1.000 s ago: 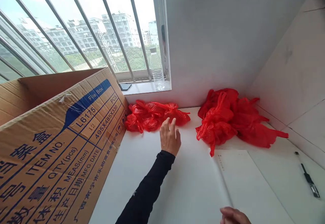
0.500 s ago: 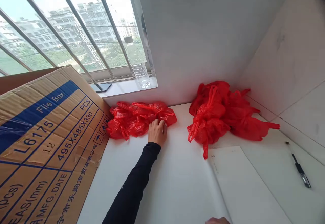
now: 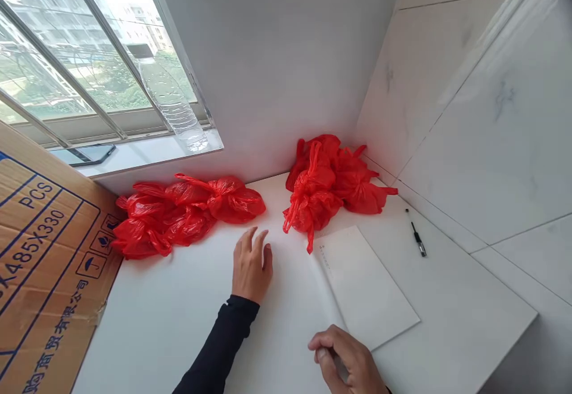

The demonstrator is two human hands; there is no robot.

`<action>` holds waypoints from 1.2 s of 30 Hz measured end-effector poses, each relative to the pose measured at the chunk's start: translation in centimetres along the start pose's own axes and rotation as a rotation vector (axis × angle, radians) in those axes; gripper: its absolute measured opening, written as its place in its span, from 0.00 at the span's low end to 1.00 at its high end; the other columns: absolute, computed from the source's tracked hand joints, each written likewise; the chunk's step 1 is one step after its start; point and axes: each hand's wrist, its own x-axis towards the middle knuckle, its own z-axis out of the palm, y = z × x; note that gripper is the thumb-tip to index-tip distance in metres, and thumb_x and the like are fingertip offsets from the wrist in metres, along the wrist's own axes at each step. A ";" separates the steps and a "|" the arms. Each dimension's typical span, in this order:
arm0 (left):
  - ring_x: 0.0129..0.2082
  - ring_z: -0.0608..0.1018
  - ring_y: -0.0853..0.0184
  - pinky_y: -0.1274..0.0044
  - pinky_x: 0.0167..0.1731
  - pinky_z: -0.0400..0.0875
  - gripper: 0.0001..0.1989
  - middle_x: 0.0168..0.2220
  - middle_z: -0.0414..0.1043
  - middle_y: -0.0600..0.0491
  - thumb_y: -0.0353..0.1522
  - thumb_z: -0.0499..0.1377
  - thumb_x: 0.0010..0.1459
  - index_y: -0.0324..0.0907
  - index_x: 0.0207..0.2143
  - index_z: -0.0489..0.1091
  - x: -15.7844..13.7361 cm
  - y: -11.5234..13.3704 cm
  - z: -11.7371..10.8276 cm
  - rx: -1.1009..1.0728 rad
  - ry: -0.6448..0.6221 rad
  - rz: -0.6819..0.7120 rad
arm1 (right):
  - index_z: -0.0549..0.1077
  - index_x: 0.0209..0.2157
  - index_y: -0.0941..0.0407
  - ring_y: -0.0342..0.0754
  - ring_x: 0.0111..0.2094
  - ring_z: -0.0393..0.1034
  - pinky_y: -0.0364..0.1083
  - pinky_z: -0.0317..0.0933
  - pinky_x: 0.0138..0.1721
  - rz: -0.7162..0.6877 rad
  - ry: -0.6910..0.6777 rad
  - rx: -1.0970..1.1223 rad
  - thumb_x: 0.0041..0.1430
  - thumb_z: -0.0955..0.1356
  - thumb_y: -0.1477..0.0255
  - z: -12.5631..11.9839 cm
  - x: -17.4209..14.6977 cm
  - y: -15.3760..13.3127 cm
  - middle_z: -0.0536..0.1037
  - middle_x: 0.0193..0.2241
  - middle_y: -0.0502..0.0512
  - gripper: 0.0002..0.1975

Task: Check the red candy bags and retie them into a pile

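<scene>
My left hand [image 3: 252, 266] is just above or on the white table, fingers apart and slightly bent, holding nothing. Beyond it a row of knotted red plastic bags [image 3: 192, 209] lies along the wall, a short gap from my fingertips. My right hand [image 3: 346, 358] is at the bottom edge, fingers curled and thumb near the index finger; I see nothing in it. It is close to the near end of a white notepad [image 3: 370, 287] with small writing at its top left. Another pile of red plastic bags [image 3: 322, 185] rests in the corner beyond the pad.
A cardboard box [image 3: 49, 263] stands at the left. On the windowsill are a clear water bottle [image 3: 172, 105] and a phone [image 3: 92, 154]. An uncapped black pen [image 3: 419, 239] lies right of the pad. Tiled wall [image 3: 469, 114] bounds the right side.
My left hand has drawn back from the row of red bags and opened. My right hand has come further into view. The view has swung to the right.
</scene>
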 end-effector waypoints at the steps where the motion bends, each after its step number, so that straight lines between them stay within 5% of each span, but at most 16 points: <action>1: 0.58 0.69 0.51 0.57 0.57 0.66 0.17 0.58 0.65 0.39 0.28 0.50 0.67 0.39 0.56 0.67 -1.2 1.4 -0.3 -0.037 -0.037 0.044 | 0.73 0.36 0.52 0.44 0.25 0.71 0.42 0.67 0.28 0.022 -0.008 0.033 0.68 0.59 0.66 -0.2 -0.1 -0.2 0.75 0.25 0.50 0.13; 7: 0.54 0.72 0.58 0.60 0.55 0.72 0.19 0.53 0.70 0.45 0.23 0.50 0.64 0.44 0.55 0.66 -8.6 9.5 -2.5 -0.184 -0.212 0.206 | 0.72 0.39 0.51 0.45 0.34 0.71 0.44 0.67 0.37 -0.016 0.142 0.079 0.69 0.60 0.73 -1.8 -1.1 -1.3 0.75 0.32 0.50 0.10; 13: 0.56 0.71 0.60 0.56 0.62 0.64 0.24 0.54 0.70 0.45 0.21 0.48 0.65 0.42 0.61 0.58 -13.5 13.3 -3.4 -0.246 -0.248 0.133 | 0.69 0.48 0.50 0.49 0.51 0.68 0.49 0.68 0.49 -0.025 0.303 -0.175 0.70 0.60 0.72 -3.0 -1.7 -0.7 0.76 0.45 0.54 0.10; 16: 0.61 0.68 0.59 0.55 0.64 0.62 0.27 0.59 0.66 0.42 0.24 0.48 0.66 0.39 0.66 0.50 -14.8 14.2 -2.9 -0.226 -0.211 0.074 | 0.68 0.51 0.50 0.50 0.54 0.66 0.55 0.65 0.54 -0.024 0.316 -0.234 0.70 0.59 0.71 -3.5 -1.8 0.3 0.75 0.48 0.54 0.12; 22: 0.66 0.63 0.56 0.53 0.66 0.57 0.31 0.64 0.63 0.43 0.26 0.50 0.66 0.41 0.69 0.45 -15.5 15.0 -2.5 -0.165 -0.223 0.080 | 0.66 0.57 0.49 0.55 0.59 0.64 0.70 0.40 0.66 -0.052 0.317 -0.408 0.68 0.59 0.70 -7.4 -1.9 3.5 0.72 0.56 0.56 0.18; 27: 0.67 0.62 0.55 0.53 0.67 0.56 0.32 0.65 0.62 0.43 0.29 0.51 0.66 0.41 0.70 0.42 -15.7 15.2 -2.6 -0.119 -0.247 0.091 | 0.64 0.61 0.56 0.65 0.61 0.60 0.76 0.45 0.60 0.017 0.359 -0.502 0.67 0.59 0.66 -10.8 -1.7 7.0 0.69 0.58 0.67 0.23; 36: 0.69 0.59 0.51 0.52 0.66 0.56 0.32 0.68 0.58 0.40 0.30 0.51 0.66 0.39 0.69 0.42 -15.9 15.5 -2.1 -0.044 -0.216 0.093 | 0.64 0.59 0.55 0.61 0.56 0.66 0.74 0.48 0.61 0.011 0.345 -0.537 0.64 0.60 0.68 -10.5 -1.9 8.3 0.73 0.54 0.64 0.22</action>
